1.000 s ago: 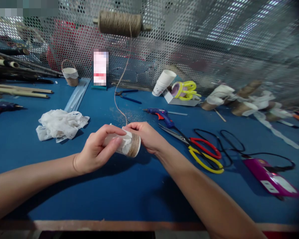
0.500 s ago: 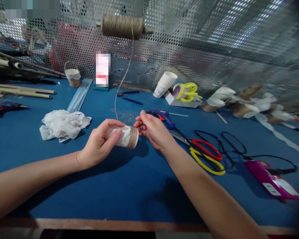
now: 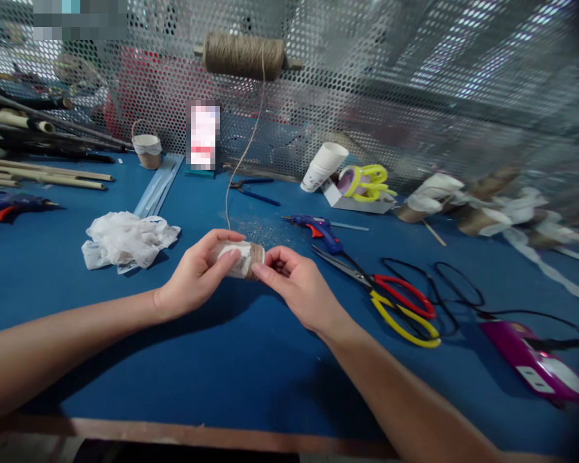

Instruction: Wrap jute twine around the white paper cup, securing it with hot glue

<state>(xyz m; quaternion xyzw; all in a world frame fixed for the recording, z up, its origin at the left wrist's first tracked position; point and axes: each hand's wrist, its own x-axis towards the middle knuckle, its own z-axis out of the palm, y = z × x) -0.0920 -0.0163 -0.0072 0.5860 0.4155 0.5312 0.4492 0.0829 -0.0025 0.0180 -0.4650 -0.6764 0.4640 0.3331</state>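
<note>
A small white paper cup [image 3: 242, 263] lies on its side in my left hand [image 3: 197, 273], whose fingers and thumb are wrapped round it. Brown twine [image 3: 257, 257] is wound in a band about the cup's right end. My right hand [image 3: 294, 280] pinches that banded end between thumb and fingers. From a large twine spool [image 3: 244, 56] on the mesh, a single strand [image 3: 246, 151] runs down behind my left fingers. Right of my hands lie a blue glue gun [image 3: 316, 230] and scissors [image 3: 371, 283] with red and yellow handles.
Crumpled white lace [image 3: 125, 241] lies left, near pale flat strips [image 3: 159, 183] and a small twine-handled basket [image 3: 148, 151]. Blue-handled pliers [image 3: 255, 191], stacked paper cups [image 3: 324, 167] and a purple power strip [image 3: 535, 360] with a black cord are also on the blue table [image 3: 183, 373].
My right hand has moved left and down, from beside the cup's end to gripping it. The cup has turned slightly. The whole view has shifted a little.
</note>
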